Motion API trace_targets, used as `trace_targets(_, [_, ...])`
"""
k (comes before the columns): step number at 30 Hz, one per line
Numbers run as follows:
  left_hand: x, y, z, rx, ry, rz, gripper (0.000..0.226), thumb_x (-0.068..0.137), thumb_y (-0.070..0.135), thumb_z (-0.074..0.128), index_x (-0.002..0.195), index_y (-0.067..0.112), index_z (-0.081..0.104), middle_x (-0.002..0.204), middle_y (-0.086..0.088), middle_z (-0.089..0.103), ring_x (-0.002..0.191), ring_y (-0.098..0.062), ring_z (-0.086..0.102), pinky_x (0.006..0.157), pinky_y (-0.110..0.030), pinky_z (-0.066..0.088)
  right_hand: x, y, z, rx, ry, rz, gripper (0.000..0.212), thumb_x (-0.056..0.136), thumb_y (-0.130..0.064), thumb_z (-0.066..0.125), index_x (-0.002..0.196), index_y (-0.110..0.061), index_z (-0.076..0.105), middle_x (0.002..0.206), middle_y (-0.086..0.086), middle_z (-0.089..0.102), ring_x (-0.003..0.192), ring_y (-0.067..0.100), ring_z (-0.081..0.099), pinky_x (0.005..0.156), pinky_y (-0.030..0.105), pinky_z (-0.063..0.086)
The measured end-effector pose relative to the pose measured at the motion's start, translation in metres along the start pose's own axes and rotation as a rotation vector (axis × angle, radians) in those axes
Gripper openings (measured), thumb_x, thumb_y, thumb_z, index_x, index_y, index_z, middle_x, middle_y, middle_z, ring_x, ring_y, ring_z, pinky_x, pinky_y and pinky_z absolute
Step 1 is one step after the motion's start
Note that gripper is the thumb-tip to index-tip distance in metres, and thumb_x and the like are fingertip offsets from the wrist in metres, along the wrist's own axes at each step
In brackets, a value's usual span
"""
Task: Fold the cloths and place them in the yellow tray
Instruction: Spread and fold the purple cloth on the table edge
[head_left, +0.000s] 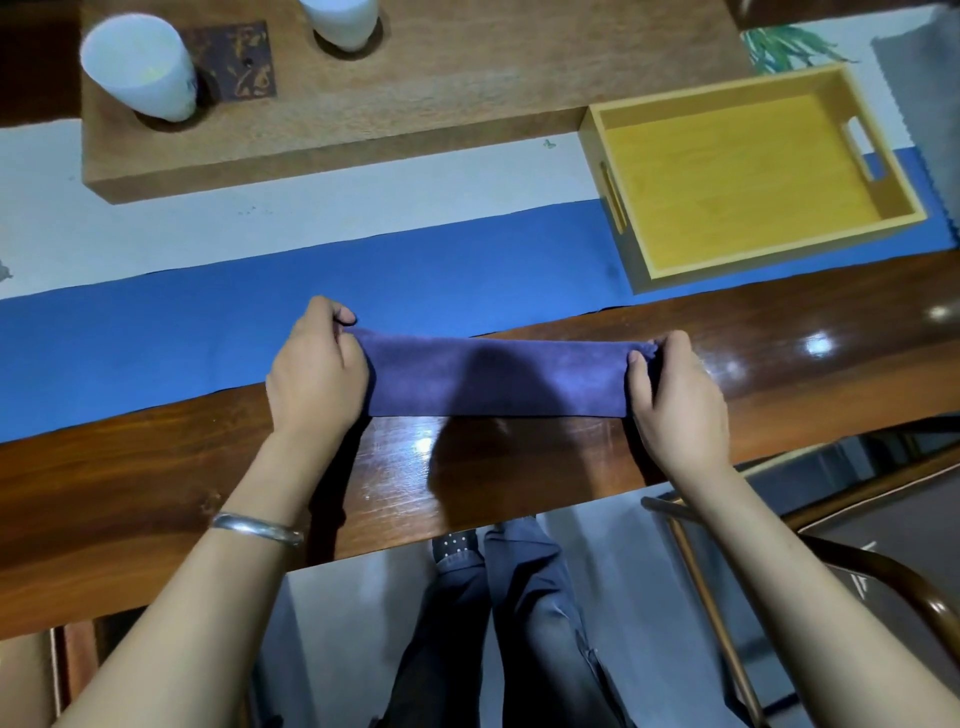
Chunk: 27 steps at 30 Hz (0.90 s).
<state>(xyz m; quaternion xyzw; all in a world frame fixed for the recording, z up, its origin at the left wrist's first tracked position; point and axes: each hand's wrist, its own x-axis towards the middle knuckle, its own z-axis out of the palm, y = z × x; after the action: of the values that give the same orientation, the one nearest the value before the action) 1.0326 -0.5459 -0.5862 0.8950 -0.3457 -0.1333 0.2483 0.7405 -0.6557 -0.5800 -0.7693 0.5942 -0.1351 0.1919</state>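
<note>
Purple cloth is being held stretched into a long narrow band, folded lengthwise, lying across the near wooden table edge and overlapping the blue runner at its far left corner. Left end is being pinched by the left hand: fingers curled over the cloth's short edge, thumb tip showing at the far corner. Right end is being gripped by the right hand: thumb on top, fingers curled round the bunched far corner. Both hands are being kept at roughly the same height, cloth taut and flat between them, near edge straight. A silver bangle is being worn on the left wrist. Yellow tray is sitting far right of the cloth, well apart from it, on the blue runner, nothing seen inside; slot handles cut in both short walls. A grey cloth is lying just beyond the tray at the right frame edge, partly cut off. A raised wooden board is sitting at the far side, with two white cups seated in round recesses and a dark square plaque beside the left cup. Person's dark trousers and a chair frame are being seen below the table edge.
</note>
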Motion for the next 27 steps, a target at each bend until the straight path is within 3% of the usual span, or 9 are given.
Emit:
trace_targets(3, [-0.003,-0.013,-0.008,-0.108,-0.051,0.107,0.022,0.098,0.021,0.039,0.114,0.016,0.053,0.116,-0.004,0.059,0.104,-0.023,0.053,0.080,-0.028,0.034,0.000,0.000,-0.006,0.036,0.015,0.008,0.020,0.096,-0.028,0.047,0.105,-0.010,0.046,0.098,0.010,0.056,0.081,0.031,0.057,0.061,0.032,0.036])
trace_targets(7, [-0.010,-0.027,-0.019,-0.196,-0.093,0.107,0.018,0.098,0.036,0.042,0.108,0.026,0.053,0.105,0.005,0.061,0.092,-0.014,0.054,0.076,-0.030,0.038,-0.004,-0.008,-0.018,0.065,0.051,0.013,0.027,0.093,-0.023,0.052,0.115,-0.007,0.048,0.109,0.012,0.053,0.098,0.027,0.053,0.071,0.031,0.038])
trace_targets(10, [-0.018,-0.029,-0.027,-0.224,-0.073,0.041,0.019,0.093,0.043,0.046,0.100,0.028,0.053,0.097,0.006,0.064,0.085,-0.018,0.059,0.073,-0.035,0.044,-0.012,-0.021,-0.026,0.068,0.089,-0.026,0.027,0.091,-0.016,0.055,0.115,-0.004,0.050,0.111,0.016,0.051,0.106,0.030,0.050,0.080,0.033,0.040])
trace_targets(15, [-0.034,-0.012,-0.027,0.068,-0.120,-0.069,0.044,0.082,0.060,0.057,0.092,0.017,0.054,0.096,-0.001,0.055,0.083,-0.020,0.048,0.072,-0.033,0.039,-0.035,-0.062,-0.014,0.199,-0.048,-0.157,0.022,0.091,-0.009,0.057,0.112,-0.004,0.056,0.107,0.013,0.057,0.100,0.021,0.051,0.085,0.027,0.038])
trace_targets(18, [-0.044,0.010,-0.019,0.147,-0.212,-0.113,0.052,0.083,0.053,0.056,0.098,0.003,0.055,0.111,-0.017,0.046,0.097,-0.036,0.051,0.080,-0.040,0.043,-0.044,-0.084,0.007,0.240,-0.158,-0.288,0.019,0.091,-0.007,0.055,0.109,-0.002,0.058,0.102,0.013,0.061,0.094,0.027,0.057,0.084,0.034,0.044])
trace_targets(20, [-0.045,0.018,-0.014,0.103,-0.208,-0.166,0.052,0.086,0.047,0.057,0.108,0.000,0.051,0.114,-0.018,0.045,0.099,-0.036,0.049,0.078,-0.038,0.041,-0.046,-0.093,0.018,0.238,-0.186,-0.308,0.022,0.090,-0.007,0.057,0.111,-0.003,0.058,0.103,0.013,0.062,0.094,0.029,0.057,0.084,0.034,0.043])
trace_targets(24, [-0.040,0.018,-0.012,-0.245,-0.108,-0.316,0.031,0.084,0.029,0.063,0.096,0.007,0.044,0.082,-0.004,0.052,0.082,-0.031,0.053,0.061,-0.033,0.034,-0.041,-0.097,0.026,0.282,-0.173,-0.259,0.025,0.089,-0.006,0.057,0.114,-0.005,0.057,0.108,0.010,0.063,0.099,0.030,0.058,0.088,0.036,0.045])
trace_targets(27, [-0.044,0.018,-0.015,-0.421,-0.056,-0.272,0.035,0.079,0.028,0.069,0.100,0.020,0.043,0.079,0.006,0.055,0.077,-0.020,0.059,0.063,-0.030,0.042,-0.039,-0.096,0.021,0.382,-0.170,-0.237,0.024,0.090,-0.005,0.056,0.114,-0.004,0.055,0.109,0.008,0.063,0.102,0.028,0.059,0.090,0.038,0.047])
